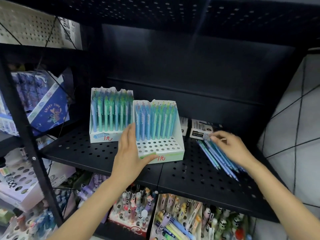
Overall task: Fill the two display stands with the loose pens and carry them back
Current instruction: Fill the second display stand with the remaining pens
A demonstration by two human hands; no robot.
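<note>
2 display stands sit on the black shelf, each marked "1元": the rear stand reads "COLOR BLOCKING". The left hand lies flat-fingered against the front stand; the right hand pinches loose pens.

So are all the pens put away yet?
Not yet. The back stand looks full. The front stand still has empty holes in its front rows. The left hand steadies it, while the right hand reaches the loose pens on the shelf. Carrying comes after.

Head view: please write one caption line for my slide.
Left hand steadies the front display stand while the right hand reaches onto the loose pens on the black shelf.
</note>
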